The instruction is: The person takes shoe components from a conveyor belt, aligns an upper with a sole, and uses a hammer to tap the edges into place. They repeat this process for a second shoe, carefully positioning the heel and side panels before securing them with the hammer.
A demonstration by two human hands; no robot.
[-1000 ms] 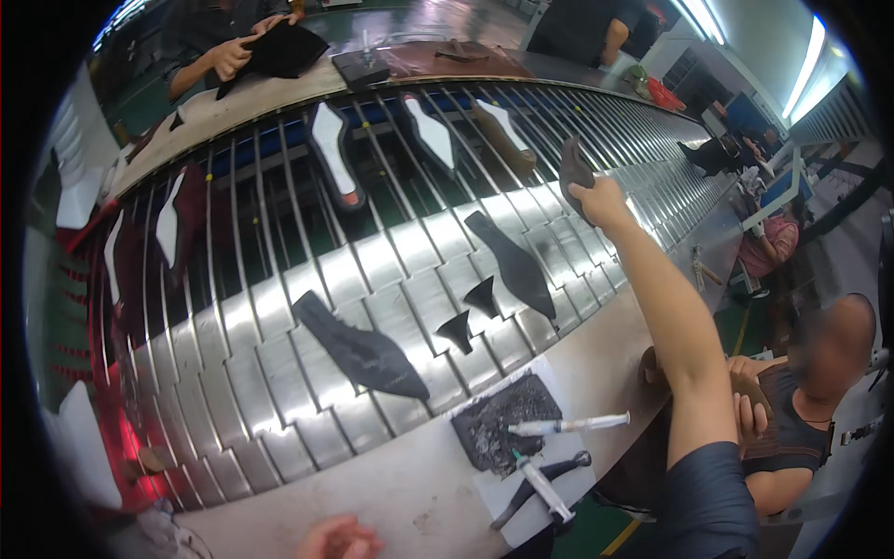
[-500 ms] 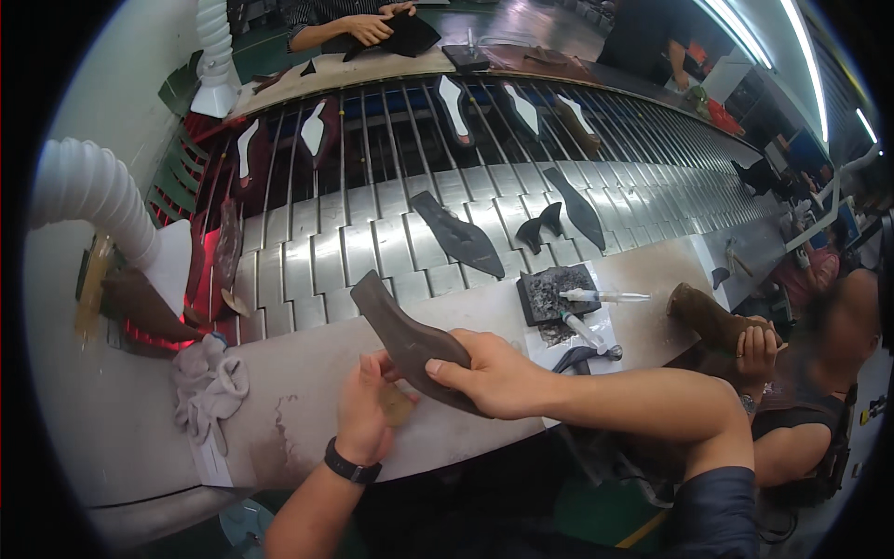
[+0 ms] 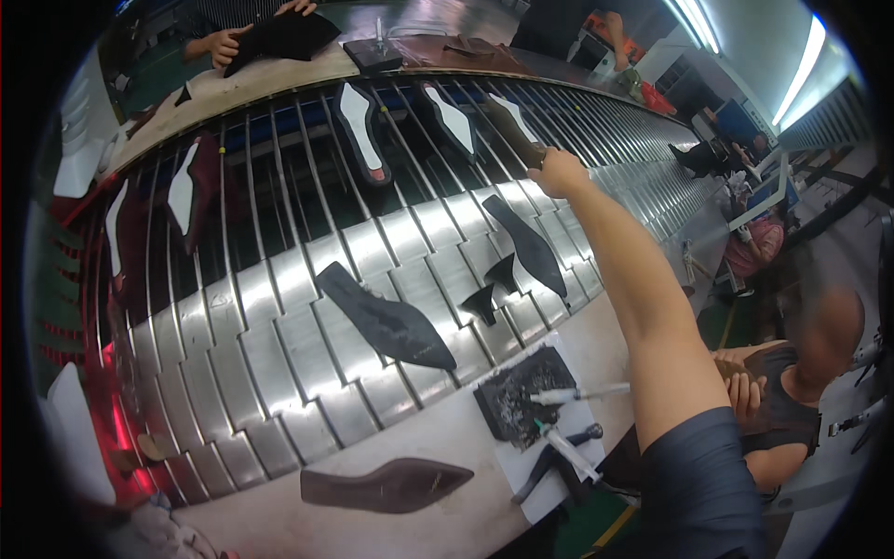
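Note:
My right hand point(image 3: 562, 173) reaches far across the conveyor, its fingers closed around the near end of a brown shoe upper point(image 3: 511, 123) with a white underside. That upper rests on the metal rods. My left hand is out of view. A dark brown shoe sole point(image 3: 386, 485) lies flat on the near worktable. On the conveyor's metal plates are a black sole point(image 3: 386, 319) and a second black sole point(image 3: 527, 248). Between them stand a black heel piece point(image 3: 481, 305) and another heel piece point(image 3: 503, 272).
Several shoe uppers with white undersides, one a dark upper point(image 3: 361, 130), lie along the rods. A black block point(image 3: 523, 396), a syringe point(image 3: 568, 452) and another syringe point(image 3: 582, 394) sit near right. Co-workers stand across and at right. White hose hoods point(image 3: 79, 429) are left.
The brown sole has left my right hand and lies on the table. My right hand has stretched out to the brown upper. My left hand has gone from view, and the view has turned.

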